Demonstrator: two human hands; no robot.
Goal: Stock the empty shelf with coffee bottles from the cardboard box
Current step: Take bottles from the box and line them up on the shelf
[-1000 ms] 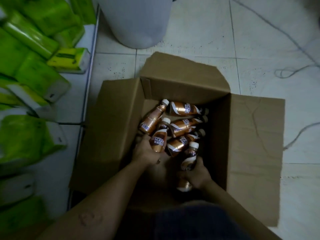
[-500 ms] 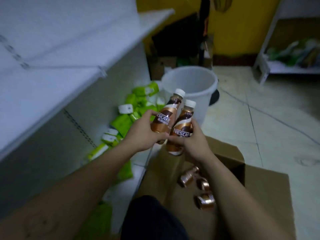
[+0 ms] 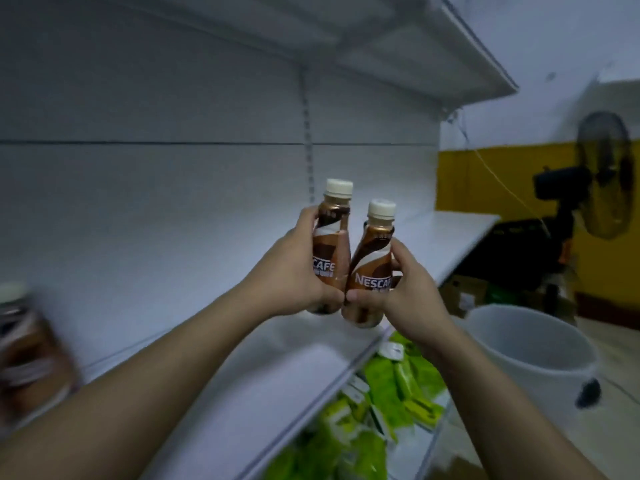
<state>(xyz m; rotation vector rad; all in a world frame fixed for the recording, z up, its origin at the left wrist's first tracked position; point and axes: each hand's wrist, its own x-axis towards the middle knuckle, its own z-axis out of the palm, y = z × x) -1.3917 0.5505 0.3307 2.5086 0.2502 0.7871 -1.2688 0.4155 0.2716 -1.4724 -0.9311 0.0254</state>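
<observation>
I hold two brown coffee bottles with white caps upright, side by side, in front of the white shelf [image 3: 284, 368]. My left hand [image 3: 294, 268] grips the left coffee bottle [image 3: 330, 244]. My right hand [image 3: 408, 289] grips the right coffee bottle [image 3: 372, 268]. Both bottles hang a little above the shelf board, and their bases are close together. A blurred coffee bottle [image 3: 24, 344] stands on the shelf at the far left edge of view. The cardboard box is out of view.
A higher white shelf [image 3: 433, 53] juts out overhead. Green packets [image 3: 391, 403] fill the bottom shelf below. A white bucket [image 3: 530, 351] stands on the floor to the right, with a dark fan [image 3: 602, 174] behind it by the yellow wall.
Both hands have lifted a bottle each out of the box and up to shelf height. My view has swung from the box up to the shelf.
</observation>
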